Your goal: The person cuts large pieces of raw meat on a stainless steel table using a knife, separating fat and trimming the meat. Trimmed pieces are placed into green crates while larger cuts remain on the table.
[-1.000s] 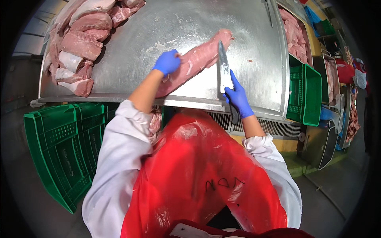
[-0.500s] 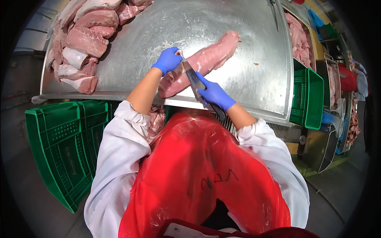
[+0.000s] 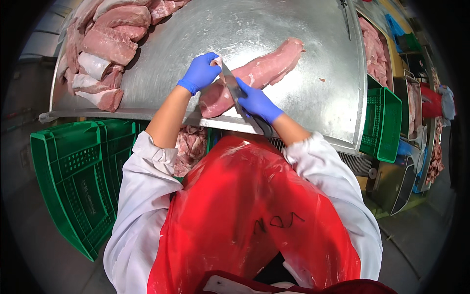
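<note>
Writing point(image 3: 278, 223) marks apron point(image 3: 230, 201) and crate point(image 3: 78, 171); left hand point(image 3: 199, 72) pinches a meat bit point(image 3: 216, 61), right hand point(image 3: 259, 104) grips a knife point(image 3: 232, 87).

A metal table point(image 3: 171, 63) carries a long meat cut point(image 3: 271, 63), piled cuts point(image 3: 108, 46) at left and a small reddish scrap point(image 3: 321, 80).

Reads as a meat-cutting room, plant style, from my end. I see a big bare-metal tabletop point(image 3: 171, 59), heap of raw cuts point(image 3: 108, 45) on its left, one long piece of meat point(image 3: 269, 67) on the near half, long-bladed knife point(image 3: 232, 88) at it. Left hand point(image 3: 200, 73) and right hand point(image 3: 261, 104) both blue-gloved. Red plastic apron point(image 3: 235, 196), white sleeves point(image 3: 142, 201). Green left crate point(image 3: 73, 143), green right crate point(image 3: 391, 131), another batch of raw meat point(image 3: 373, 51) off the tabletop's right edge.
</note>
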`<state>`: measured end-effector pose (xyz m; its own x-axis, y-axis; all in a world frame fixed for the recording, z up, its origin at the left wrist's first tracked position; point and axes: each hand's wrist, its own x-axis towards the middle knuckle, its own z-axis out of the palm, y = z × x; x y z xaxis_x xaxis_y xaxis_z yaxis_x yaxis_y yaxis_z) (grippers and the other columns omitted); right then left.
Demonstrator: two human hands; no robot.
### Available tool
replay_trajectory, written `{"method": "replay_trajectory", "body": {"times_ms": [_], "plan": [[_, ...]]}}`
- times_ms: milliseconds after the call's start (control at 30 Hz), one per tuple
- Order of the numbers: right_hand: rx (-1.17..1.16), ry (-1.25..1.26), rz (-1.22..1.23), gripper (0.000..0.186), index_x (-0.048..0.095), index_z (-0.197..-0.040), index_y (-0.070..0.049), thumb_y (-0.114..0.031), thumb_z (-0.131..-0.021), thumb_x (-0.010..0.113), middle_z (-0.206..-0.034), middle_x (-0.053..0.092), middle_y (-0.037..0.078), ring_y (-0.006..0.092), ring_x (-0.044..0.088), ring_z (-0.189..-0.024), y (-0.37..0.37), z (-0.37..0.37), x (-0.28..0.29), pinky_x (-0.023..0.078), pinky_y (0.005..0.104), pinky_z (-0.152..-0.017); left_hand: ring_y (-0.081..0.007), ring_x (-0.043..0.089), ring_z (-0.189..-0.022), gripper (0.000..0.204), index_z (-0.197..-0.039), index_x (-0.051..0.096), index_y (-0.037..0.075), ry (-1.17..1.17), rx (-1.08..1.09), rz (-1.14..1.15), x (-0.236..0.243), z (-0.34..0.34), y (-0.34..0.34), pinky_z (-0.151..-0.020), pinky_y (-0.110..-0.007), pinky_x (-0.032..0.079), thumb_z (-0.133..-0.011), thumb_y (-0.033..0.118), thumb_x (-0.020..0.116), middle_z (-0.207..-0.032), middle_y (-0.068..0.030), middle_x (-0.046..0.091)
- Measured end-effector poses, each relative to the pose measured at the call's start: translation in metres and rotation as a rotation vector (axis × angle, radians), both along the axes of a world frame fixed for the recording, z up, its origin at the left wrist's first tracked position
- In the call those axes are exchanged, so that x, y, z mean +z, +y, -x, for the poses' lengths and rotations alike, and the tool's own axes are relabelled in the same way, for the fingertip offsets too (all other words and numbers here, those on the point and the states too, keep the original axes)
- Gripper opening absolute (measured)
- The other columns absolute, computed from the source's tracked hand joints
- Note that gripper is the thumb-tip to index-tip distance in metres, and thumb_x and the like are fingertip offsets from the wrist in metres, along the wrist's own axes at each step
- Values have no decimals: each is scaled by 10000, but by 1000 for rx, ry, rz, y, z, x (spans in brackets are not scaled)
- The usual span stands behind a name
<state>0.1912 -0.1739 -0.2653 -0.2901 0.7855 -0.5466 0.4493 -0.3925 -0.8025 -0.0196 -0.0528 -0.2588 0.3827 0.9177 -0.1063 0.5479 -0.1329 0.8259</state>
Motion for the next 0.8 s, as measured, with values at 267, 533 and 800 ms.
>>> {"method": "replay_trajectory", "body": {"times_ms": [267,533,800], "plan": [[186,64,-8,729,221,-1587,-174,-156,-920,516,-709,637,117,193,610,-529,-14,-8,10,529,342,-574,-88,576,-843,125,-968,672,16,-256,124,30,51,40,-2,-773,-266,482,-894,112,641,-889,-25,654],[227,199,-14,727,274,-1578,-238,-128,-906,528,-776,668,95,147,599,-556,-37,-69,3,524,316,-592,-83,555,-862,165,-1012,625,-3,-402,67,294,108,-21,22,-790,-251,484,-901,112,667,-903,2,615],[-155,92,155,750,307,-1566,-267,-53,-904,587,-650,639,61,90,556,-488,-117,-277,33,501,262,-530,-362,616,-1163,686,-1298,581,-9,464,92,255,-91,-13,-4,-962,-429,486,-850,501,681,-1247,-279,628]]}}
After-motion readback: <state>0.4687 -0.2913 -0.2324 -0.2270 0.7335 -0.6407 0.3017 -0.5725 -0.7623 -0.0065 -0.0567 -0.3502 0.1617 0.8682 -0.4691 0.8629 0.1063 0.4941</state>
